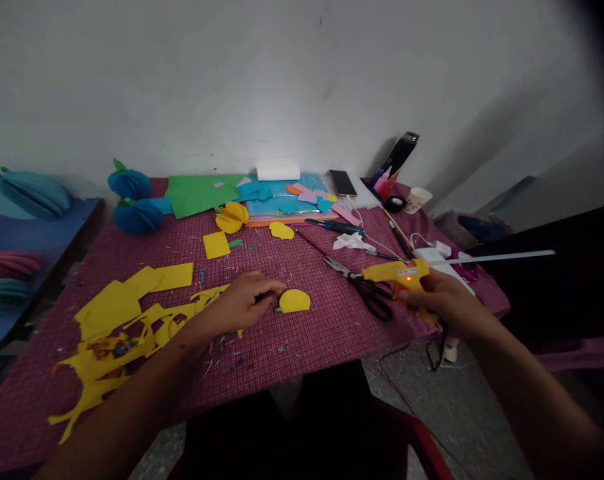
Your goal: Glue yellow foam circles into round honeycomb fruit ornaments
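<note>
My right hand [445, 297] is wrapped around the handle of a yellow hot glue gun [389, 272], whose orange light is lit. A long pale glue stick [502, 256] juts out of the gun's back, and its nozzle points left over the table. My left hand [249, 297] rests over the cloth with fingers slightly bent and thumb apart, and nothing shows in it. Just right of its fingertips lies a rounded yellow paper piece [295, 301] with a small green tab [278, 309]. Black-handled scissors [372, 293] lie below the glue gun.
Yellow paper scraps [147, 333] and squares [109, 308] cover the table's left side. A yellow paper ball shape [232, 217], a yellow cutout [281, 231] and green sheets [202, 193] lie farther back. Blue paper shapes [138, 217], a phone [343, 183] and a paper cup [418, 199] stand around.
</note>
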### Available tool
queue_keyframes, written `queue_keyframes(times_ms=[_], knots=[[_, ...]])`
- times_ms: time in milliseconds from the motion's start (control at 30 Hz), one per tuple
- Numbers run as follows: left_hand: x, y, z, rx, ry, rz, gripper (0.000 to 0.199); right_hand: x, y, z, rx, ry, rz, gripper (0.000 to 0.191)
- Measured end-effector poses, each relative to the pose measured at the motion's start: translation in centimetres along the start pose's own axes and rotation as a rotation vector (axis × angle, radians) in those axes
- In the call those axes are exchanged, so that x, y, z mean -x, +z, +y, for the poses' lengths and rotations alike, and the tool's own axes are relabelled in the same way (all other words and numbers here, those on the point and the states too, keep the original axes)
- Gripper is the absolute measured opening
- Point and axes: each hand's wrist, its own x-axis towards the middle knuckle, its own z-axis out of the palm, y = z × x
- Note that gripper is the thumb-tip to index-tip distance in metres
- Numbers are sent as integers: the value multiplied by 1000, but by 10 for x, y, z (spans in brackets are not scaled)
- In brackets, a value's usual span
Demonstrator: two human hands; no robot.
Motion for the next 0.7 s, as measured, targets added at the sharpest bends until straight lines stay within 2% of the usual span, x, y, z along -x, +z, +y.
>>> queue_keyframes(times_ms=[67, 133, 300, 400, 500, 600, 700], knots=[[0, 1, -1, 0, -6, 3, 30, -9, -12, 17, 86, 55, 86, 43], [0, 1, 0, -4, -19, 8, 28, -18, -20, 28, 105, 48, 94, 46], [0, -3, 3, -11, -69, 47, 27, -46, -25, 24, 111, -60, -126, 48], [1, -9, 2, 14, -153, 143, 25, -63, -25, 14, 313, -189, -226, 51], [-3, -19, -1, -5, -251, 229, 25, -76, -24, 9, 510, -302, -257, 53], [-23, -27, -8, -160, -258, 216, 26, -80, -22, 10, 598, -383, -260, 48], [-60, -29, -22, -410, -156, 129, 28, -76, -17, 15, 641, -435, -182, 41]])
